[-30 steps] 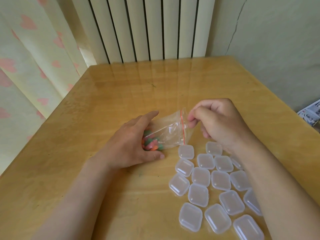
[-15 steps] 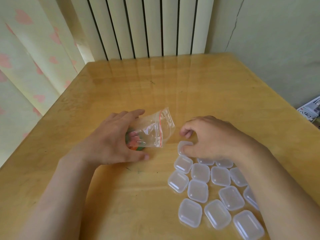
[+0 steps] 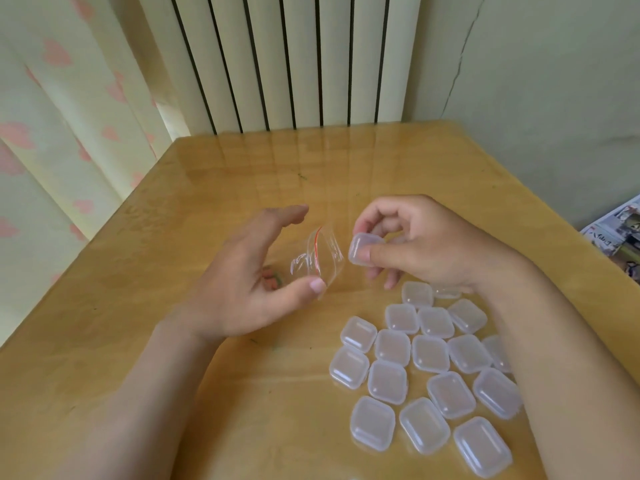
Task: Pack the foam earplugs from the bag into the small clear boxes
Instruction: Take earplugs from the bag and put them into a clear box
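— what is shown at the wooden table [image 3: 242,174]?
— a small clear zip bag [image 3: 323,261] with a red seal line is gripped in the left hand [image 3: 242,285], between the thumb below and the curved fingers above. its mouth is turned towards the right hand. a few foam earplugs [image 3: 272,279], pinkish and green, are glimpsed deep in the bag, mostly hidden behind the palm.
— and the right hand [image 3: 429,247]?
— one small clear box [image 3: 362,249] is pinched between thumb and fingertips and is held just beside the bag's mouth. the box is frosted and square, with rounded corners. whether its lid is closed cannot be told.
— where are the rest kept?
— the other boxes [image 3: 426,355] are laid flat in a loose cluster on the near right of the table, beside and partly under the right forearm. several are touching, and all appear closed.
— and the setting?
— a white ribbed radiator [image 3: 294,64] is seen behind the table, a pale curtain [image 3: 52,140] printed with pink hearts at the left, and printed paper [image 3: 620,233] at the far right edge.
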Demonstrator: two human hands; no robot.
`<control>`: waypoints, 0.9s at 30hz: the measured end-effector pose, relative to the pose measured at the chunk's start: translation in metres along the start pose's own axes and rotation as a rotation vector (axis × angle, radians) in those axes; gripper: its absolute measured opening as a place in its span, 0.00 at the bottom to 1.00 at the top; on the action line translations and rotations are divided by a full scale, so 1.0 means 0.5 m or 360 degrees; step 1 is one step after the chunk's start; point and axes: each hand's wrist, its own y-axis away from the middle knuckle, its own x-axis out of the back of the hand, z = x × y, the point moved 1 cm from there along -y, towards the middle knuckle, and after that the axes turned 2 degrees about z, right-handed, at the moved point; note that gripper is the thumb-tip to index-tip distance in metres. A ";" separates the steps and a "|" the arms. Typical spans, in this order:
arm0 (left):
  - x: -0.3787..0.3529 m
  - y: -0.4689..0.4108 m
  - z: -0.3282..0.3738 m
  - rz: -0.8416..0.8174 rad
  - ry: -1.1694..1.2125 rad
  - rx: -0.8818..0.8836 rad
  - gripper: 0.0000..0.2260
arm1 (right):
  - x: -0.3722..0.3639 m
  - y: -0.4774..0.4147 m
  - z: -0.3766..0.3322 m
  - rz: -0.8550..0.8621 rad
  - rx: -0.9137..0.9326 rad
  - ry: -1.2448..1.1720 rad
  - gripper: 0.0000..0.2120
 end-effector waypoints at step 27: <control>-0.079 -0.004 0.037 0.0489 -0.0253 -0.0317 0.23 | -0.031 0.010 0.040 0.0163 0.0367 -0.0607 0.10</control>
